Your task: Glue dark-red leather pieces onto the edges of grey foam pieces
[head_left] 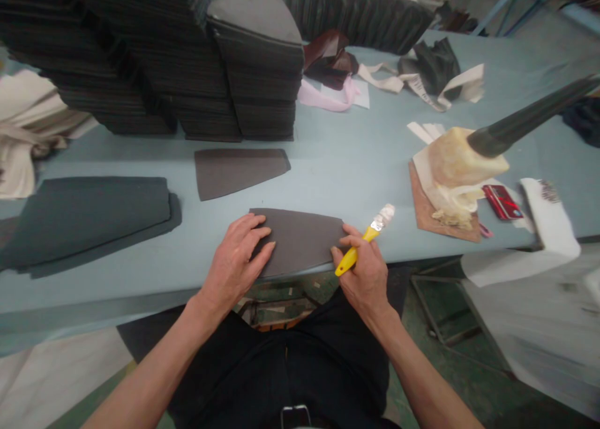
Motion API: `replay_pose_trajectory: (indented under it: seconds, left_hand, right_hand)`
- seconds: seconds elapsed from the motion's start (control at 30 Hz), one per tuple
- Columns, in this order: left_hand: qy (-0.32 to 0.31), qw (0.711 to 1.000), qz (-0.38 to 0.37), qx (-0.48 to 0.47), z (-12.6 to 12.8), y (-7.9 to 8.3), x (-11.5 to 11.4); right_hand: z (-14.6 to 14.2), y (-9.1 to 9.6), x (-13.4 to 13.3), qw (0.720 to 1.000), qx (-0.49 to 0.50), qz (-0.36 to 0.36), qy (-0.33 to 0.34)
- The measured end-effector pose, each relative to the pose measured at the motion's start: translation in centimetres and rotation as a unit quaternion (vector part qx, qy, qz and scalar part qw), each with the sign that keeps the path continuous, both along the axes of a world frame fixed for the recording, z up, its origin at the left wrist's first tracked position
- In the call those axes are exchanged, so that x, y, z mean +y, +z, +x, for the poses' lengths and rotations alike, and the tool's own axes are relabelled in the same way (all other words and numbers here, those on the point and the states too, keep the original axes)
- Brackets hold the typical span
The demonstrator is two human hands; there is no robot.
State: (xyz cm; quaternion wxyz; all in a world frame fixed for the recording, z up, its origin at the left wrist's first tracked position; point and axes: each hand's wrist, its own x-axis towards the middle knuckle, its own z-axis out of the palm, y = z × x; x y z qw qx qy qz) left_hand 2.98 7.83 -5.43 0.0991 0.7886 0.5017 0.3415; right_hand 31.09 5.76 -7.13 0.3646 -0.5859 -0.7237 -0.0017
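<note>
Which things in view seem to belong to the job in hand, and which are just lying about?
Likely in the job:
tapered dark grey sheet, between left hand and right hand
slim yellow-handled brush, in the right hand
tall stacks of dark flat sheets

Apparently lying about:
small red rectangular packet
curved pale pink strip
crumpled dark red scrap

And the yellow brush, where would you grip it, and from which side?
I'd take the yellow handle, coming from the near side. It slants with its butt toward the person, while the whitish bristle end points away and looks coated. The right hand already holds it that way.
</note>
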Motion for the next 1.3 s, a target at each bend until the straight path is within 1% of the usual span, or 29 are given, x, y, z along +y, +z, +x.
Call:
replay_pose_trajectory:
  seconds: [0.1,0.17,0.27,0.37,0.43,0.5,0.57,0.63,0.73,0.93,1.07,1.17,1.3]
  left_hand:
    - [-0.002,1.000,-0.002,0.004,-0.1,0.0,-0.1]
    - [-0.003,1.000,-0.004,0.005,-0.1,0.0,-0.1]
    - [-0.003,1.000,-0.002,0.004,0.0,0.1,-0.1]
    - [-0.002,1.000,0.000,0.001,0.1,0.1,-0.1]
    - [-0.001,1.000,-0.002,-0.004,0.2,0.1,-0.1]
    - [0.001,1.000,-0.003,-0.009,0.2,0.0,-0.2]
    - [0.003,1.000,-0.003,-0.013,0.2,-0.2,-0.2]
    - [0.007,1.000,-0.002,-0.017,0.3,-0.3,-0.3]
    - [0.013,1.000,0.000,-0.015,0.4,-0.4,-0.4]
    - [0.019,0.999,0.042,0.021,0.7,0.2,-0.5]
    - [0.023,0.998,0.048,0.032,0.7,0.4,-0.6]
    - [0.026,0.998,0.053,0.029,0.8,0.5,-0.6]
    - [0.030,0.998,0.053,0.025,0.9,0.6,-0.7]
  right_hand:
    - [0.5,0.0,0.1,1.000,0.013,0.013,0.003]
    - [0.9,0.5,0.2,0.999,0.027,0.026,0.002]
    - [1.2,2.1,0.2,0.998,0.062,0.033,-0.010]
    - [0.8,4.0,0.2,0.989,0.147,0.019,-0.006]
    - [0.1,5.0,0.2,0.971,0.237,0.005,0.019]
    - [-0.7,5.7,0.3,0.946,0.319,-0.015,0.050]
    - [-1.5,6.1,0.6,0.924,0.373,-0.042,0.066]
    - [-2.2,6.4,1.0,0.912,0.396,-0.073,0.075]
    - [-3.2,6.8,1.8,0.909,0.398,-0.095,0.085]
    - [-5.2,7.1,3.5,0.914,0.380,-0.092,0.107]
    - [-5.8,6.9,4.4,0.908,0.376,-0.119,0.141]
    - [-6.0,6.8,4.9,0.913,0.344,-0.144,0.163]
    - [-6.6,7.1,5.7,0.918,0.313,-0.152,0.192]
